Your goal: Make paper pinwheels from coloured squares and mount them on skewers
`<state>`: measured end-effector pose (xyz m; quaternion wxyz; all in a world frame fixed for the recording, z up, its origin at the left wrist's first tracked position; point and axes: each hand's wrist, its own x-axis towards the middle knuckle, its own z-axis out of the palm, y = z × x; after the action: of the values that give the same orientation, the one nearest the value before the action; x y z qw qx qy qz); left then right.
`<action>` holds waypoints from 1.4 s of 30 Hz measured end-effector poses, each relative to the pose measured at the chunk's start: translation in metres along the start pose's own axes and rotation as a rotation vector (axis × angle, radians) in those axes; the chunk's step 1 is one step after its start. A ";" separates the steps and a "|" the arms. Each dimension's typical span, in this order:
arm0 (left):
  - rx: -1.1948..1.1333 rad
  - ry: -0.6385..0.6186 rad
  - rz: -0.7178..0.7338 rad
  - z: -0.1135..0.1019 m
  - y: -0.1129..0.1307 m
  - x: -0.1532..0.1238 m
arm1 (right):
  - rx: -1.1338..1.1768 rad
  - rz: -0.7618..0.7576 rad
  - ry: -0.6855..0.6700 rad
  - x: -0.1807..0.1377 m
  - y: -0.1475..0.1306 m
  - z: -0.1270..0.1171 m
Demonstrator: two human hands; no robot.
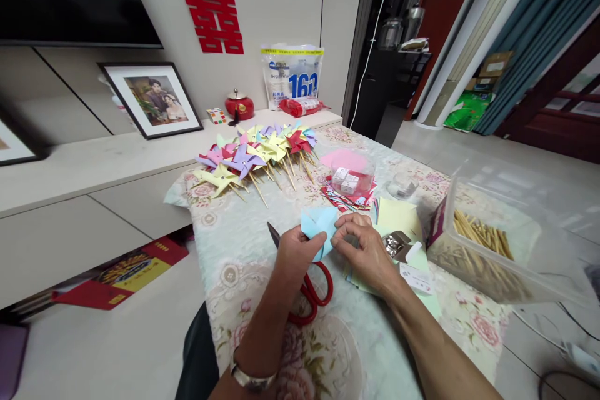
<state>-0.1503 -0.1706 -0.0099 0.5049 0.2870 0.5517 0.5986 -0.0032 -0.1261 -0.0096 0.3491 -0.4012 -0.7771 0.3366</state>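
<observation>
A light blue square of paper point(319, 223), with cuts in it, is held up over the table between my two hands. My left hand point(300, 250) grips its left side between thumb and fingers. At its right edge, my right hand point(360, 244) pinches with thumb and forefinger; the exact contact is partly hidden by the fingers. Red-handled scissors point(313, 297) lie beneath my left hand, their dark blade pointing up and left. Right of my right hand sits an opened small box of silver pins or clips point(395, 242) on yellow and green paper sheets point(396, 217).
Finished paper pinwheels point(262, 153) on sticks lie piled at the back left of the flowered tablecloth point(220, 231). A clear bin of wooden sticks point(487, 237) stands right. A clear container with small boxes point(352, 180) rests on red paper. Behind is a cabinet top point(94, 169) with a framed photo.
</observation>
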 end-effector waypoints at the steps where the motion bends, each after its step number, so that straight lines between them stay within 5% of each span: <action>1: -0.018 -0.009 -0.006 0.000 -0.001 0.000 | 0.004 0.000 0.004 0.000 0.000 0.000; 42: 0.062 -0.044 -0.012 -0.002 0.000 -0.001 | 0.003 -0.045 -0.021 0.000 -0.001 -0.001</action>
<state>-0.1516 -0.1719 -0.0102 0.5112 0.3124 0.5604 0.5719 -0.0028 -0.1260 -0.0077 0.3491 -0.3796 -0.7890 0.3339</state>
